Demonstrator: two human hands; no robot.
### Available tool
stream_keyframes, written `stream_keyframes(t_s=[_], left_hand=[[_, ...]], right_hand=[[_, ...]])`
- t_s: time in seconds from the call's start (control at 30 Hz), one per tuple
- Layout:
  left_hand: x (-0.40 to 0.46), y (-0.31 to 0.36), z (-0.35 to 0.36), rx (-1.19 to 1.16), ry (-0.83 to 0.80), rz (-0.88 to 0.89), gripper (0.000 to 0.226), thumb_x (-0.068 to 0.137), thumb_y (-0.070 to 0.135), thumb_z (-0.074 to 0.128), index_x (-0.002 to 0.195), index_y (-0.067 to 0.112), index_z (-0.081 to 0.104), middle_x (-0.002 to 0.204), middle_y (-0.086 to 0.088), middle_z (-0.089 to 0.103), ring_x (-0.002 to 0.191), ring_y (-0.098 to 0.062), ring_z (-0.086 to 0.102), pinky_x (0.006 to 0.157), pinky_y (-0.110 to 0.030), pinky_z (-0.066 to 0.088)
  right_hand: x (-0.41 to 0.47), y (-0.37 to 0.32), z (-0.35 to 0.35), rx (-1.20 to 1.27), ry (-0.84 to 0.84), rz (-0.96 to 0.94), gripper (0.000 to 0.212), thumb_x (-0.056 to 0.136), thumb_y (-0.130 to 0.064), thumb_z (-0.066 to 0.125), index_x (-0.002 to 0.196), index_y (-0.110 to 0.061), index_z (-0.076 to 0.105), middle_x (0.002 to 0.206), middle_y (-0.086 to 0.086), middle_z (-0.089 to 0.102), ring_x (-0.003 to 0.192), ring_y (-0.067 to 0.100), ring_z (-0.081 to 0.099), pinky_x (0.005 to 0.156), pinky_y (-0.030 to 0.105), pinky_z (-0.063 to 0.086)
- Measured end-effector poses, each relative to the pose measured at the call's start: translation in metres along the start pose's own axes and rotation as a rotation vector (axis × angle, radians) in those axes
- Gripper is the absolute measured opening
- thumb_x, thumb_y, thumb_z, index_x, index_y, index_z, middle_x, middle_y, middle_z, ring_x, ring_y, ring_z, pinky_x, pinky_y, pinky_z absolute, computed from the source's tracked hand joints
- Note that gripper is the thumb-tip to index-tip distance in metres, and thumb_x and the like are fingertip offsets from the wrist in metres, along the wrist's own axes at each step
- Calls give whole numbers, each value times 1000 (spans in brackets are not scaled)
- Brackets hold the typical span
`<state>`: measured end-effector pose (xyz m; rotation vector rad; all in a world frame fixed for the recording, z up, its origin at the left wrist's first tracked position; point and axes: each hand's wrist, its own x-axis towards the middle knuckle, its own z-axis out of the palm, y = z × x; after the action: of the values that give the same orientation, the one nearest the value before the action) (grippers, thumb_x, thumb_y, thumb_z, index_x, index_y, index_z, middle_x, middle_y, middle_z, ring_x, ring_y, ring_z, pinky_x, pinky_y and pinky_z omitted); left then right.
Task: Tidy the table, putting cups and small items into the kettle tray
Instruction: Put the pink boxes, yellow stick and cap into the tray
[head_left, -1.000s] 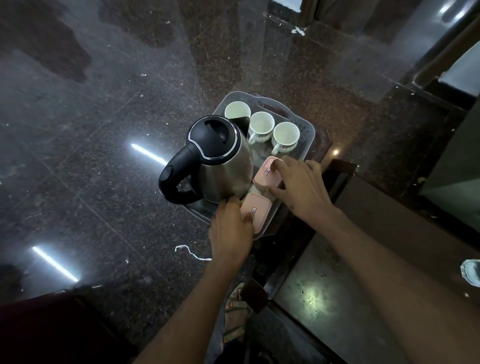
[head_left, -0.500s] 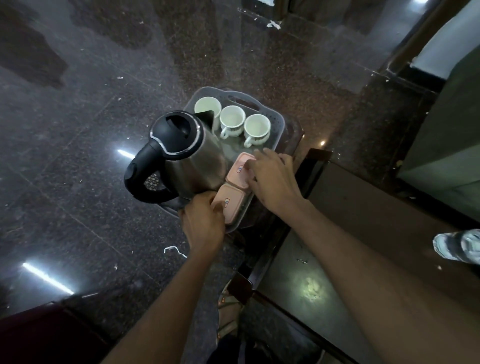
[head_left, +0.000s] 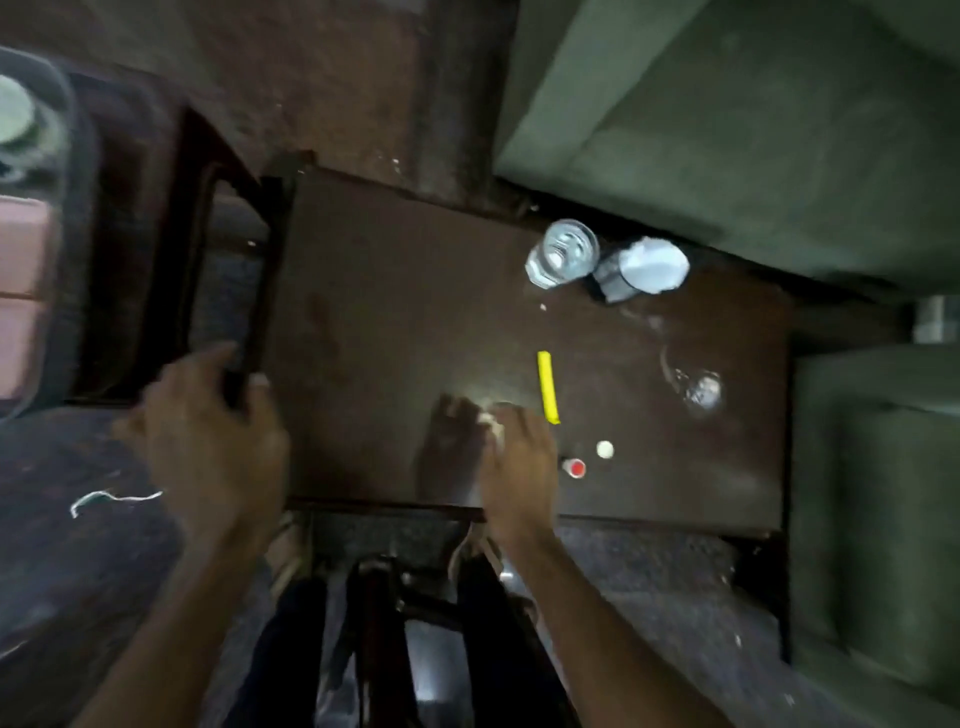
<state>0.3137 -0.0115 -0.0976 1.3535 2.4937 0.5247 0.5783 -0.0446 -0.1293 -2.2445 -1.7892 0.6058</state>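
The grey kettle tray (head_left: 62, 171) shows only at the far left edge, with two pink boxes (head_left: 21, 249) and a white cup (head_left: 13, 117) in it. On the dark table (head_left: 389, 312) lie a yellow stick (head_left: 548, 387), a red cap (head_left: 575, 467) and a small white round piece (head_left: 604, 449). My right hand (head_left: 517, 467) is over the table's near edge, its fingertips bent down on a small whitish scrap (head_left: 491, 420); blur hides whether it grips it. My left hand (head_left: 208, 436) hovers at the table's left corner with its fingers apart and nothing in it.
A clear glass (head_left: 561, 260) and a second glass with a white top (head_left: 644, 270) stand at the table's far side. Wet marks (head_left: 698, 389) lie to the right. Green sofa cushions (head_left: 727, 130) border the table behind and to the right. My legs are below its near edge.
My view has swung right from the tray to the table. Both hands have left the pink boxes; the right one now reaches onto the table, the left hangs by its corner.
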Motion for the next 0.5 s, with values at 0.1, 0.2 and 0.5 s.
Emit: stream_keyframes(t_s=[0.1,0.2,0.5], left_hand=[[-54,85,32,-92,-242,117,29,94,36,65,120,24,66,106,0,74,99,-28,72,97,-49,47],[-92,149,89,-104,-565,108,27,94,38,69,115,21,70,109,-1,75,108,-29,70,102,-46,48],[-140,233,207,69,-718,48,46,90,48,72,114,9,68,121,-18,69,117,-44,65,92,-45,54]], right_hand=[[-8,89,-41,-43,19,264,37,88,-14,64,124,-7,67,117,16,66,109,40,58,98,49,50],[-5,148,-63,-103,-85,264,49,86,-17,63,134,-7,60,129,15,61,120,39,53,106,47,43],[19,216,-40,55,-157,296,36,99,-11,65,134,-16,59,133,14,51,111,37,62,93,44,54]])
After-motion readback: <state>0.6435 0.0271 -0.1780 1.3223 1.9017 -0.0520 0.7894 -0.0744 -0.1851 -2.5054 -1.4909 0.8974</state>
